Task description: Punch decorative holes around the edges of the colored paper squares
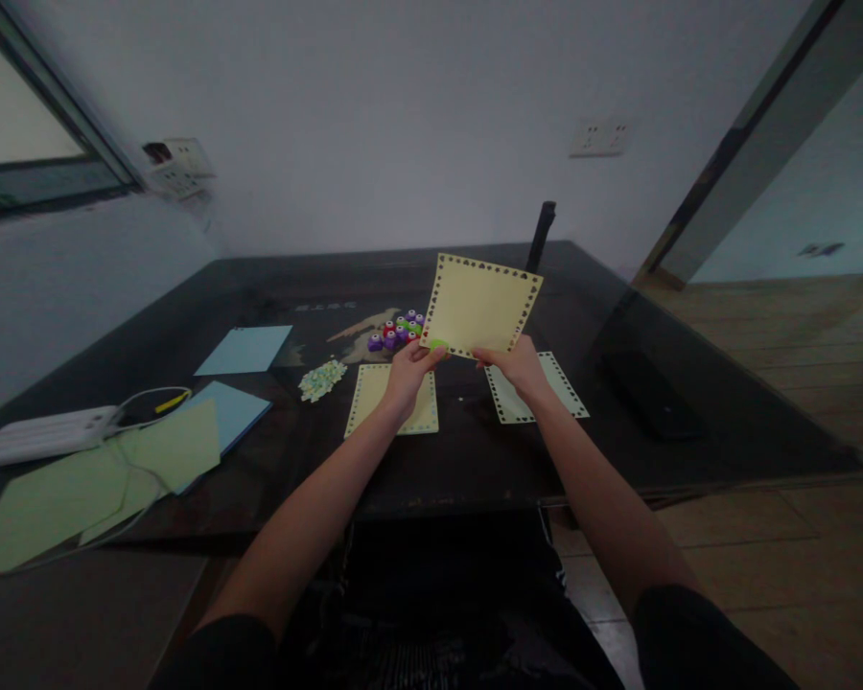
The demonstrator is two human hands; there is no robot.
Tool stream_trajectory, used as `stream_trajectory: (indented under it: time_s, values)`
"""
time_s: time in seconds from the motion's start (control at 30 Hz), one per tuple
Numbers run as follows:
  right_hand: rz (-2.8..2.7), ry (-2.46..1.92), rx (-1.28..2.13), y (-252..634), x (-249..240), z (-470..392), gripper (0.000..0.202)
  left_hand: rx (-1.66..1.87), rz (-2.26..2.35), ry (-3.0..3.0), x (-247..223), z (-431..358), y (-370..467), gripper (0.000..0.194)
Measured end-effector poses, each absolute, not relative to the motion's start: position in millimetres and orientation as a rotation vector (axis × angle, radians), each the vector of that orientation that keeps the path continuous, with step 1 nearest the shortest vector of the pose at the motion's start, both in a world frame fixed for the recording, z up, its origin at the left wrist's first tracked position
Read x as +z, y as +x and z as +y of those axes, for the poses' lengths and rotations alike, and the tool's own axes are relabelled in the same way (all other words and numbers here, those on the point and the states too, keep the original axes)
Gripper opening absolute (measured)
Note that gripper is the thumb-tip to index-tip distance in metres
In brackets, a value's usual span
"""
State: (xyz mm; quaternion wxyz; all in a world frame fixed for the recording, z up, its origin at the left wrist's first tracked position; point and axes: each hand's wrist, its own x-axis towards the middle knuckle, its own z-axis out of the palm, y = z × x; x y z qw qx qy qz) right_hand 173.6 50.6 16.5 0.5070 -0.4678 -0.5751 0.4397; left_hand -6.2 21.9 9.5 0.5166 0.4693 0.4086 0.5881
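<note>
My left hand (408, 376) and my right hand (519, 368) are both closed on the lower edge of a pale yellow paper sheet (483, 305), held tilted up above the desk. Small dark-looking cut-outs run along its border. By my left thumb is a bright green patch (438, 344); its kind is unclear. Beneath my left hand lies another yellow bordered sheet (365, 401), partly covered. A pale bordered sheet (565, 393) lies under my right hand. Several purple, red and green eye-topped pieces (392, 335) sit behind my left hand. Left of them is a heap of small paper bits (322, 380).
Blue paper (244, 351), more blue paper (243, 414) and yellow-green sheets (101, 479) lie at left, with a white power strip (43, 436) and its cable. A dark phone-like object (651, 398) rests at right. Behind the held sheet rises a black stick-like object (542, 235).
</note>
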Motion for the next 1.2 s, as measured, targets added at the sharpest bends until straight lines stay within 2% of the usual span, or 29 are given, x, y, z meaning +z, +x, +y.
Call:
stream_trajectory:
  time_s: [1.2]
  values:
    - [-1.416, -1.141, 1.041, 173.5, 19.1, 48.8, 0.033, 1.413, 0.978, 1.149, 9.2, 22.5, -6.6, 0.034]
